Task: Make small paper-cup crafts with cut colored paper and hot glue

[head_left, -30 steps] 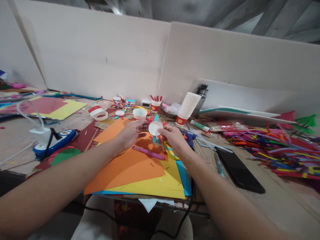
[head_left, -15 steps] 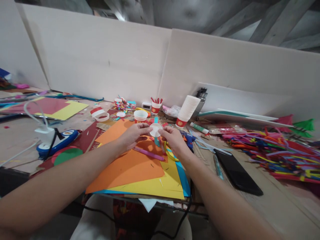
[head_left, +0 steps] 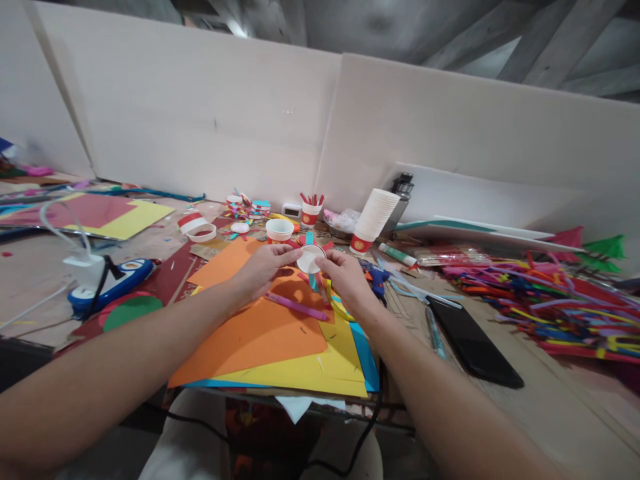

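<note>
Between my two hands is a white paper disc (head_left: pixel 311 259), like the bottom of a paper cup, with blue and red paper strips sticking out around it. My left hand (head_left: pixel 267 268) pinches its left edge between thumb and fingers. On the opposite edge, my right hand (head_left: pixel 345 275) pinches it the same way. Below the disc lie orange paper (head_left: pixel 250 340) and yellow paper (head_left: pixel 320 373). A purple pen (head_left: pixel 297 307) rests on the orange sheet. Yellow-handled scissors, by the look of the loop (head_left: pixel 340 310), lie partly hidden under my right hand.
A white paper cup (head_left: pixel 279 230) stands behind my hands, and a leaning cup stack (head_left: pixel 375 217) is to the right. A blue glue gun (head_left: pixel 379 280), a black phone (head_left: pixel 475 340) and a pile of pipe cleaners (head_left: pixel 540 300) lie rightward. A blue power strip (head_left: pixel 113 287) sits left.
The disc has tilted slightly, its white face now showing more fully. Both hands keep hold of it, and the whole view has shifted a little.
</note>
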`<state>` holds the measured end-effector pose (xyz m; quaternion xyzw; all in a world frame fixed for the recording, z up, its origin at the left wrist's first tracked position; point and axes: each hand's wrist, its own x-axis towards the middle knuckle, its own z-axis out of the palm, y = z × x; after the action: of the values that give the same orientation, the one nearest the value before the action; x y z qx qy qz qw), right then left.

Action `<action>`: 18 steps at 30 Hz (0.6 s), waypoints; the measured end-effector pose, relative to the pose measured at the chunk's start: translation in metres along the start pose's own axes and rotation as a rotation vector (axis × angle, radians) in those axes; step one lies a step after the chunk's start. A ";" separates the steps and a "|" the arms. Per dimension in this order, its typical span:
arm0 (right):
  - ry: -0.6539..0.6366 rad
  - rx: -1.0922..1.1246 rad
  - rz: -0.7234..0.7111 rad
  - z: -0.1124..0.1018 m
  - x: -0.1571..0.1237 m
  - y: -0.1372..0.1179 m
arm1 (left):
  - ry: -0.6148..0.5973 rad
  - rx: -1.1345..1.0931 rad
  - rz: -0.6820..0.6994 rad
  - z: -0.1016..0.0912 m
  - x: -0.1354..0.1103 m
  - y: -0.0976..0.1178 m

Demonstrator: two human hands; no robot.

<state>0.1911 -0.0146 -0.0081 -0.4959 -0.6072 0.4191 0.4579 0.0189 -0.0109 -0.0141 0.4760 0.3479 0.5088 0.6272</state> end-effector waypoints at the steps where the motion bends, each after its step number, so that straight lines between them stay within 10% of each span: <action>1: 0.002 0.001 -0.002 0.000 0.000 0.000 | -0.001 -0.002 -0.001 0.000 0.000 0.000; 18: 0.021 -0.070 -0.041 -0.001 -0.002 -0.002 | -0.018 -0.085 -0.007 -0.004 0.004 -0.002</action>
<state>0.1919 -0.0163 -0.0067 -0.5036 -0.6268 0.3830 0.4548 0.0169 -0.0066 -0.0167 0.4524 0.3217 0.5167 0.6518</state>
